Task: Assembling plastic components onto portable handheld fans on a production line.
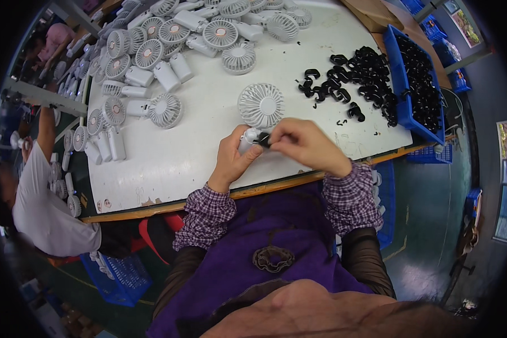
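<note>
A purple apron [298, 236] and 2 checked sleeves come up close to the table's wooden front edge [287, 185], which curves across below the wrists. Just beyond that edge, above the white tabletop [203, 147], the left hand [231, 156] is wrapped around the handle of 1 white fan [261, 106], its round head pointing away from the person. The right hand [307, 143] has thumb and fingers pinched together on a small black piece [263, 139] against the handle; whether that piece is seated I cannot tell.

White surface stretches on both sides of the hands. To the left it runs to 1 fan lying on its side [165, 110]; to the right, to a loose heap of black curved pieces [372, 79] and a blue tray [398, 79] of them along the right edge.

Farther off, a dense pile of white fans [173, 32] fills the far left. Beyond the left edge sits a person in a white shirt [48, 208].
</note>
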Motion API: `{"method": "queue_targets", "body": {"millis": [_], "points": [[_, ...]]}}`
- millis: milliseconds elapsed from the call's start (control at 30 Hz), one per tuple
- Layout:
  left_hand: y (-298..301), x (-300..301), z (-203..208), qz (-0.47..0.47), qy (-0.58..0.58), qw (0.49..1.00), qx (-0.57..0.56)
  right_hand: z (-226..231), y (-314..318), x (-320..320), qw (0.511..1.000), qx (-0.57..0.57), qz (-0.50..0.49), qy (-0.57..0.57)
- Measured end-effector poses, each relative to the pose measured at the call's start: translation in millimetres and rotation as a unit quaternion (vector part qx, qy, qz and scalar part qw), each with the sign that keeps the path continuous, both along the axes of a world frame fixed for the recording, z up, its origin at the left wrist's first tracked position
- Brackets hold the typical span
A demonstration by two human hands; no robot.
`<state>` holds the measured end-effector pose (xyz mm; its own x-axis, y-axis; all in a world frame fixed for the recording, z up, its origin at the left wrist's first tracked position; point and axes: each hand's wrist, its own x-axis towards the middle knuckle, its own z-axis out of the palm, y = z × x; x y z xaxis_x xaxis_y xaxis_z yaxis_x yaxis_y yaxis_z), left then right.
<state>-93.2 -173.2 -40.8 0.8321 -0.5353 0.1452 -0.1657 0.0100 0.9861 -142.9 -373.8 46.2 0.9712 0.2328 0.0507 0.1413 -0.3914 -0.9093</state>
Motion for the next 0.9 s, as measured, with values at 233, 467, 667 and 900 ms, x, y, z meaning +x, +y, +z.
{"method": "queue_targets", "body": {"millis": [233,467,667,900], "points": [[0,-2,4,0.022,-0.058,0.996,0.057,1,18,4,0.996,-0.091,-0.015,-0.002],[5,-5,-4,0.085,-0.048,0.994,0.040,-30,10,-28,0.957,0.250,-0.130,0.065],[-3,-16,1,0.064,0.045,0.996,-0.038,-70,16,-43,0.897,0.389,-0.173,0.118],[-40,-37,1,-0.351,0.620,0.627,-0.316,-51,-4,-17,0.850,0.512,-0.119,0.023]]}}
